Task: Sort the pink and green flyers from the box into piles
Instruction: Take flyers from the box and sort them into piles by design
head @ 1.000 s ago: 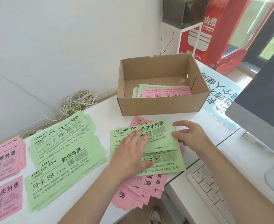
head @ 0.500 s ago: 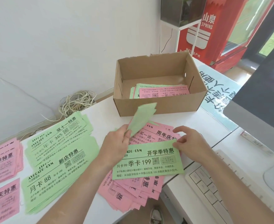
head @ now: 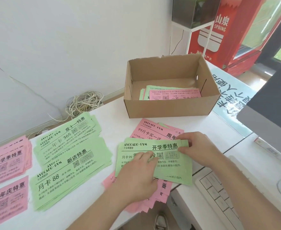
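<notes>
Now, both hands are down on the near middle of the white table [head: 115, 113]. The left hand [head: 136, 176] lies palm down, fingers straight and spread, pressing flat on a small stack of green flyers [head: 178, 170]; it grips nothing. The right hand [head: 197, 150] has the far right corner of that same stack, thumb on the printed face and fingers curled over the far edge, a light pinch. The stack sits on top of a loose pink heap [head: 151, 130] that fans out from under it on both the far side and the near side, the near ends reaching past the table's edge. Just beyond, the cardboard box [head: 166, 108] stands open, apart from the heap, with a pink flyer [head: 174, 95] lying on top of green ones on its floor. Over to the left are the sorted piles: a far green pile [head: 67, 135] and a near green pile [head: 67, 178], overlapping, and further left a far pink pile [head: 5, 160] and a near pink pile [head: 5, 198]. A coil of pale cord [head: 83, 102] rests by the wall behind the green piles. On the right, a white keyboard [head: 219, 196] and the corner of a monitor [head: 269, 105].
</notes>
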`<state>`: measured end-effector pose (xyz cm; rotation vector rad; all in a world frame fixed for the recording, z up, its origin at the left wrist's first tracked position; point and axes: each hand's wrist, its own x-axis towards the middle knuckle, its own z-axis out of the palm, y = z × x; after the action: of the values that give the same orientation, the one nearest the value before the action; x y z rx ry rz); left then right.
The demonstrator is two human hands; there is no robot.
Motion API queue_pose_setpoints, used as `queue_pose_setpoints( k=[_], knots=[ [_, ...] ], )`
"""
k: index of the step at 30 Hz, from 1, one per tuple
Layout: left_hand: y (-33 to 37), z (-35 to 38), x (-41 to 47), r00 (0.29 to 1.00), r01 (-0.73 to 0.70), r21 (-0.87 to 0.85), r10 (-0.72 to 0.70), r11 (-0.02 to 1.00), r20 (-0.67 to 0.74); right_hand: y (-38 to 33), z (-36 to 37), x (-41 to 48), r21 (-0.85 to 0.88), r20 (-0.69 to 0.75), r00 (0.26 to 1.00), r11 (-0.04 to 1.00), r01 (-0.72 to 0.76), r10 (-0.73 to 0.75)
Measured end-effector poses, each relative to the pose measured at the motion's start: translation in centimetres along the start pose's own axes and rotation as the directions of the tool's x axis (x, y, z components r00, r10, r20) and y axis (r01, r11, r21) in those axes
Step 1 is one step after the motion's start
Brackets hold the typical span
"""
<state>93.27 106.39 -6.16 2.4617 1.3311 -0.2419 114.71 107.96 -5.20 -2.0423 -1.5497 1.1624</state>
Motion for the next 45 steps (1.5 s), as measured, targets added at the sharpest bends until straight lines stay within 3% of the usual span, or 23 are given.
queue_pose_setpoints(
  k=[2, 4, 9, 11, 13, 16, 22, 25, 28, 32, 38, 41, 43, 45],
  knots=[
    [-1.3, -0.4, -0.2, 0.978, 0.02, -0.019, -0.023, 1.0, -0.205, -0.9, -0.1, -0.9, -0.044, -0.065, 0.994, 0.996, 0.081, -0.083],
    [-2.7, -0.9, -0.7, 0.907, 0.079, -0.017, -0.079, 0.997, -0.413, -1.2, -0.4, -1.8, -0.034, -0.15, 0.974, 0.986, 0.165, -0.168],
    [-4.7, -1.6, -3.0, 0.703, 0.006, -0.286, -0.208, 0.958, -0.68, -1.9, -0.3, -3.1, 0.036, -0.295, 0.919, 0.958, 0.285, -0.262],
    [-4.6, -1.6, -4.0, 0.709, -0.01, -0.51, -0.353, 0.86, -0.61, -1.7, 0.3, -3.0, 0.052, -0.287, 0.923, 0.958, 0.282, -0.256],
    [-4.4, -1.3, -4.4, 0.76, 0.007, -0.769, -0.504, 0.639, -0.411, -1.3, 1.0, -2.7, 0.053, -0.246, 0.939, 0.964, 0.262, -0.242],
    [-4.5, -0.7, -4.1, 0.799, 0.046, -0.925, -0.569, 0.378, -0.193, -1.5, 1.8, -2.5, 0.144, -0.219, 0.951, 0.956, 0.254, -0.22],
    [-4.3, -0.8, -3.8, 0.789, 0.008, -0.965, -0.595, 0.262, -0.155, -3.3, 2.8, -2.7, 0.378, -0.301, 0.95, 0.903, 0.203, -0.088],
    [-5.7, -1.3, -5.3, 0.748, -0.047, -0.99, -0.652, 0.135, -0.124, -5.1, 3.5, -3.0, 0.457, -0.203, 0.973, 0.868, 0.195, -0.112],
    [-8.1, -1.7, -7.8, 0.688, -0.053, -0.998, -0.724, 0.016, -0.048, -7.5, 5.4, -2.7, 0.381, -0.047, 0.98, 0.904, 0.196, -0.192],
    [-11.9, -1.9, -11.5, 0.602, -0.016, -1.0, -0.798, -0.016, 0.003, -11.6, 9.1, -2.3, 0.281, 0.032, 0.959, 0.923, 0.262, -0.282],
    [-17.3, -1.0, -18.4, 0.531, 0.034, -0.998, -0.847, 0.056, -0.029, -16.5, 14.4, -3.0, 0.236, 0.236, 0.912, 0.93, 0.281, -0.335],
    [-18.2, 0.9, -21.4, 0.548, 0.078, -0.997, -0.836, 0.024, 0.023, -16.4, 17.2, -3.8, 0.17, 0.27, 0.911, 0.946, 0.275, -0.313],
    [-18.5, 2.2, -22.8, 0.562, 0.17, -0.979, -0.827, 0.11, 0.005, -15.4, 19.3, -4.6, 0.062, 0.279, 0.91, 0.951, 0.303, -0.308],
    [-18.8, 3.3, -23.8, 0.618, 0.277, -0.914, -0.783, 0.296, -0.066, -14.3, 21.0, -5.4, -0.043, 0.26, 0.912, 0.94, 0.339, -0.317]
  ],
)
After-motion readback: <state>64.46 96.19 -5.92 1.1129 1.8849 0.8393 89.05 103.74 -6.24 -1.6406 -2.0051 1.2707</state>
